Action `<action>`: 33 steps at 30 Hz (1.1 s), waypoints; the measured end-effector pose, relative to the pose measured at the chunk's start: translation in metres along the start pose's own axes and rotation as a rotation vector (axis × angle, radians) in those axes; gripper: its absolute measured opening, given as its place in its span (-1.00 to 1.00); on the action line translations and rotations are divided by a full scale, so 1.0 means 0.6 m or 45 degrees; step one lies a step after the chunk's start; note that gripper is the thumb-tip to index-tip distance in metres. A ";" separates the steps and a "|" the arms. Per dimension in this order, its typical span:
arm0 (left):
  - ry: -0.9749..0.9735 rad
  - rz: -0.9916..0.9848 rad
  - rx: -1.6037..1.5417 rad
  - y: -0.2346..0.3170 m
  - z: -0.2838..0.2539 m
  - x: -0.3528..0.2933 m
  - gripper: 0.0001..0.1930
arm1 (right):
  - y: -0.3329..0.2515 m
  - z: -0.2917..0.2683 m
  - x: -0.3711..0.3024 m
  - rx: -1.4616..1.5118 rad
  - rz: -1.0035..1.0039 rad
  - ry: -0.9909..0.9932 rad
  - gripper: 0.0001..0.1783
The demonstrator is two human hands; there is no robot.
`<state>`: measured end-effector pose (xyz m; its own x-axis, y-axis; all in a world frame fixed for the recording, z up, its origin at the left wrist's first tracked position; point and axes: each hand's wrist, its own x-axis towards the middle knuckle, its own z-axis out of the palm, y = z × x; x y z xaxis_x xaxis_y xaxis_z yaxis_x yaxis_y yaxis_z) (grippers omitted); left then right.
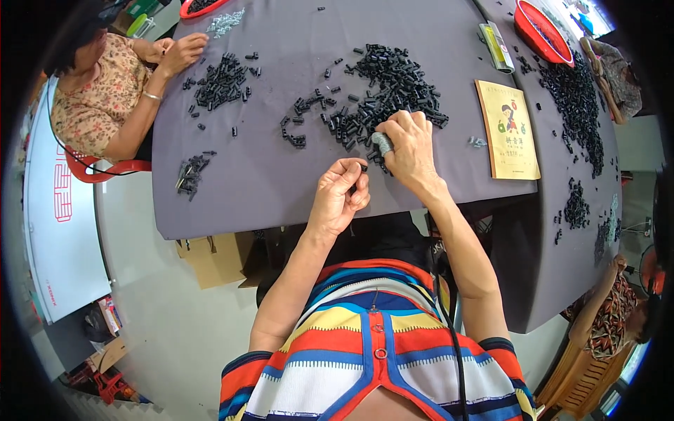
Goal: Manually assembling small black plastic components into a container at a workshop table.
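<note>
On the left of the counter point(246, 182): left pile point(221, 84) of small black parts, well apart from both hands
Left hand point(337, 196): pinched on a black piece point(363, 168), over the counter's near side
Black heap point(404, 77): spread just beyond the hands
Right hand point(411, 149): apart from the left, fingertips down at the heap, grip hidden, impossible to tell whether clamped
Picking at heap: apparently the step in hand; next move likely calling for a fine pinch on one piece
Yellow booklet point(509, 130): flat, right of the heap

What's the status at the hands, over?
Left hand pinching a small black piece. Right hand at near edge of black pile, hold unclear. Yellow booklet lies to the right, apart from both hands.
</note>
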<state>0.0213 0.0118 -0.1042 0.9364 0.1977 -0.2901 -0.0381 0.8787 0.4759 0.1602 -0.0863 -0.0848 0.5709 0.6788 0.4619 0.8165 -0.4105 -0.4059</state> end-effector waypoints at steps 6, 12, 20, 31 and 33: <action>0.000 -0.013 0.007 -0.002 -0.001 0.003 -0.86 | -0.004 -0.039 -0.017 0.371 0.070 0.224 -0.81; 0.040 -0.006 0.088 -0.001 0.007 0.003 -0.87 | -0.036 -0.053 -0.076 0.976 0.642 -0.173 -0.98; 0.026 0.033 0.133 -0.010 0.007 0.003 -0.84 | -0.055 -0.034 -0.096 1.037 0.588 -0.105 -0.74; 0.050 0.008 0.151 -0.008 0.011 0.001 -0.82 | -0.052 -0.022 -0.104 1.004 0.491 0.010 -0.68; 0.063 0.010 0.163 -0.008 0.011 0.001 -0.82 | -0.055 -0.021 -0.108 1.044 0.574 -0.017 -0.70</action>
<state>0.0243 0.0048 -0.1014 0.9179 0.2282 -0.3248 0.0023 0.8152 0.5792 0.0977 -0.1244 -0.0914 0.8137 0.5691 0.1184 0.1997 -0.0824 -0.9764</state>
